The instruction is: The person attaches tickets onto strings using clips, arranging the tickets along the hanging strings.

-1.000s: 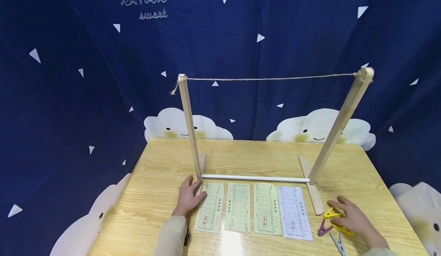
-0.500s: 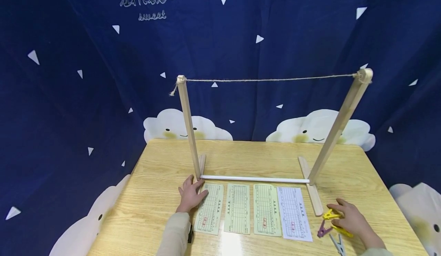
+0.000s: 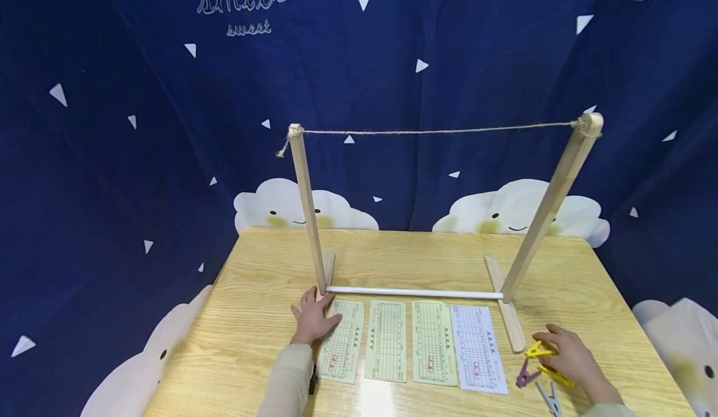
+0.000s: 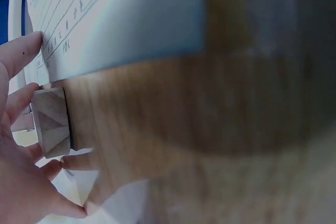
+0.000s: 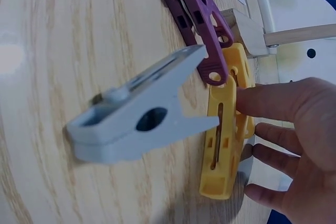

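My left hand (image 3: 314,319) lies with spread fingers at the left foot of a wooden stand, its thumb over the edge of the leftmost green printed slip (image 3: 343,342). In the left wrist view the fingers are around the end of that wooden foot (image 4: 51,121). At the right, my right hand (image 3: 572,358) rests beside several plastic clothespins. Its thumb touches a yellow clothespin (image 5: 219,140) in the right wrist view, the other fingers loosely spread. A purple clothespin (image 5: 197,22) and a grey clothespin (image 5: 131,108) lie near it.
Two wooden posts (image 3: 307,211) carry a string (image 3: 437,132) between their tops. A white rod (image 3: 415,292) joins them low down. Further green slips (image 3: 386,342) and a white slip (image 3: 479,348) lie in a row in front. A dark blue curtain (image 3: 359,80) hangs behind.
My left hand has shifted slightly to the right along the leftmost slip's edge. The right hand and clothespins stay nearly in place; the head view tips slightly.
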A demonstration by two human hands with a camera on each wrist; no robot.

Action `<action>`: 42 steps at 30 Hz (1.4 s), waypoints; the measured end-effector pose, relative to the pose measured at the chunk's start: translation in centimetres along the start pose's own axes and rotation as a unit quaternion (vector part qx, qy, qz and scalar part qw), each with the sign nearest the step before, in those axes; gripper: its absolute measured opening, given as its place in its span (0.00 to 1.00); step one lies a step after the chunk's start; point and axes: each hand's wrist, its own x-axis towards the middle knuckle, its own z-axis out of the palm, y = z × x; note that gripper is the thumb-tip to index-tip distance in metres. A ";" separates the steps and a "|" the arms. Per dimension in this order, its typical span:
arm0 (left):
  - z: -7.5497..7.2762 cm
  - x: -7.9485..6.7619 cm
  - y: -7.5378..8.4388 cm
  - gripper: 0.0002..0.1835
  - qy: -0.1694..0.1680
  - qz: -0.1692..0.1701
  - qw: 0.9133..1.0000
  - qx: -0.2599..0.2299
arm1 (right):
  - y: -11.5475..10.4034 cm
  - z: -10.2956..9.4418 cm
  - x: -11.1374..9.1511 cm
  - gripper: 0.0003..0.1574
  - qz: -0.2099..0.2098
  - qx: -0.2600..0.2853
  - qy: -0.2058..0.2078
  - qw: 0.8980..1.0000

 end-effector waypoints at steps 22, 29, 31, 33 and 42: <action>0.2 -0.2 -0.2 0.15 0.039 0.014 0.998 -0.040 | -0.4 -0.4 -0.4 0.16 0.002 0.033 0.006 0.999; 0.1 -0.1 -0.3 0.13 0.031 0.006 0.999 -0.044 | -0.9 -1.0 -0.9 0.16 -0.002 0.048 0.006 0.999; 0.1 -0.2 -0.2 0.14 0.029 0.008 0.998 -0.054 | -1.0 -1.3 -1.1 0.16 -0.007 0.051 0.016 0.999; 0.0 -0.3 -0.2 0.15 0.026 0.008 0.998 -0.063 | -1.2 -1.4 -1.4 0.17 -0.011 0.052 0.032 0.998; -0.2 -0.4 -0.3 0.11 0.045 0.032 0.995 -0.079 | -1.8 -1.7 -2.0 0.18 -0.032 0.051 0.110 0.992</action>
